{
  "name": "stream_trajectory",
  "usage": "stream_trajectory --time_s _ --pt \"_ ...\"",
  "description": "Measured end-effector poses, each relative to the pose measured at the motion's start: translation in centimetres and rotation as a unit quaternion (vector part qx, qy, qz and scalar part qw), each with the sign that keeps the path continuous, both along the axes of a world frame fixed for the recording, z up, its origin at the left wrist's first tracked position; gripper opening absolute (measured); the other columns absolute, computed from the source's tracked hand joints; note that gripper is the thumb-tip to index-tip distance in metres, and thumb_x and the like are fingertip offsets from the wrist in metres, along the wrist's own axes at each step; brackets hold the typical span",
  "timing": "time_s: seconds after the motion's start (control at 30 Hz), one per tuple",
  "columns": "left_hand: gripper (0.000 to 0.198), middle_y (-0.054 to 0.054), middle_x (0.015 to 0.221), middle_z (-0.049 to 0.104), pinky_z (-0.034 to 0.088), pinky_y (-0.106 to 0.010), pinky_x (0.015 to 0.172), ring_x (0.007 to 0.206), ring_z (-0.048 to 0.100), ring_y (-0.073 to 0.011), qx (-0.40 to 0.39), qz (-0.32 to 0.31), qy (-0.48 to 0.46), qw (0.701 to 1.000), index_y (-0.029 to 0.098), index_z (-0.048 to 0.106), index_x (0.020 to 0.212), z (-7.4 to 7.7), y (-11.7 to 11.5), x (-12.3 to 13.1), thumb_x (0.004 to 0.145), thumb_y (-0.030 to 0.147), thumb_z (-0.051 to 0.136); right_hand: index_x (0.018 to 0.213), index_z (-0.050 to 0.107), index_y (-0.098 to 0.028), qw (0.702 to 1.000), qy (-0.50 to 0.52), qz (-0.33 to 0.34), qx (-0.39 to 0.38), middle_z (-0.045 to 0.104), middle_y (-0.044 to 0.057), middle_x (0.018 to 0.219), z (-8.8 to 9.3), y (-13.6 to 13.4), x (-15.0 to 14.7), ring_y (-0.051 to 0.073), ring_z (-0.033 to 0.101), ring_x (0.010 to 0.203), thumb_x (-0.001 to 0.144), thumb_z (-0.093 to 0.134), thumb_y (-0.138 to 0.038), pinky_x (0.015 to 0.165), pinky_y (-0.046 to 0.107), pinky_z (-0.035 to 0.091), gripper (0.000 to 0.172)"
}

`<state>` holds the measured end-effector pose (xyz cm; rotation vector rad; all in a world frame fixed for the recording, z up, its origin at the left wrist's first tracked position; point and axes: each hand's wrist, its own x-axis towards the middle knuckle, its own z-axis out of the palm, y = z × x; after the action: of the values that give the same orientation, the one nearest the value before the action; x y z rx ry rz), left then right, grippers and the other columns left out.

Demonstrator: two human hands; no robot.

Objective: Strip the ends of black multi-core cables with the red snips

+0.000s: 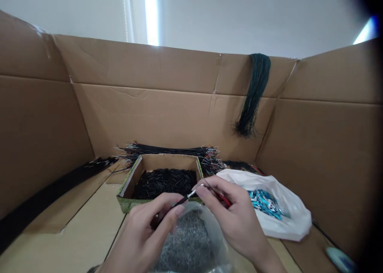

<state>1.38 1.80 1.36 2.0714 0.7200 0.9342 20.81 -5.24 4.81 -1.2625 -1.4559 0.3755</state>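
Between finger and thumb, my left hand (146, 229) pinches a black cable (181, 201) whose pale, bare end points right. The fingertips of my right hand (233, 209) are closed at that end, around a small silvery piece too small to make out. A thin tool with a red handle (224, 200) lies inside the right hand; its kind is partly hidden by the fingers. Below both hands sits a clear plastic bag (209, 221) full of tiny greyish pieces. Just behind them stands a green-edged cardboard box (127, 204) holding many short black tubes (167, 182).
Bundled black cables (173, 150) with stripped ends lie behind the box, and more long cables (54, 193) run along the left. A white bag (295, 225) at right holds blue-and-silver pieces (266, 203). Dark green threads (257, 89) hang over the cardboard wall (149, 113).
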Motion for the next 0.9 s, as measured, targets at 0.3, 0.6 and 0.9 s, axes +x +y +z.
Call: stream_trajectory --time_s 0.3,0.6,0.9 --pt "0.039 0.004 0.065 0.057 0.038 -0.024 0.059 0.06 0.049 -0.0139 -0.146 -0.111 0.003 0.983 0.024 0.063 0.095 0.9 -0.1 0.3 0.107 0.049 0.036 0.082 0.071 -0.023 0.999 -0.04 -0.001 0.015 0.063 -0.002 0.065 -0.7 0.9 -0.2 0.014 0.049 0.055 0.094 0.062 -0.033 0.049 0.025 0.036 0.018" --pt "0.03 0.0 0.08 0.067 0.045 -0.023 0.061 0.071 0.059 -0.017 -0.082 -0.048 0.035 0.995 0.027 0.07 0.102 -0.1 -0.2 0.0 0.105 0.044 0.045 0.088 0.074 -0.024 0.999 -0.039 0.022 -0.019 0.069 -0.001 0.072 0.4 0.4 0.8 0.014 0.055 0.057 0.091 0.063 -0.026 0.051 0.024 0.041 0.011" --pt "0.02 0.005 0.1 0.076 0.051 -0.018 0.073 0.084 0.07 -0.0116 0.139 -0.007 0.024 0.99 0.031 0.066 0.116 0.7 0.0 0.2 0.099 0.021 0.062 0.087 0.07 -0.024 0.998 -0.044 0.018 -0.04 0.069 -0.003 0.073 0.1 -0.1 0.4 0.012 0.055 0.061 0.092 0.06 -0.02 0.054 0.022 0.042 0.012"
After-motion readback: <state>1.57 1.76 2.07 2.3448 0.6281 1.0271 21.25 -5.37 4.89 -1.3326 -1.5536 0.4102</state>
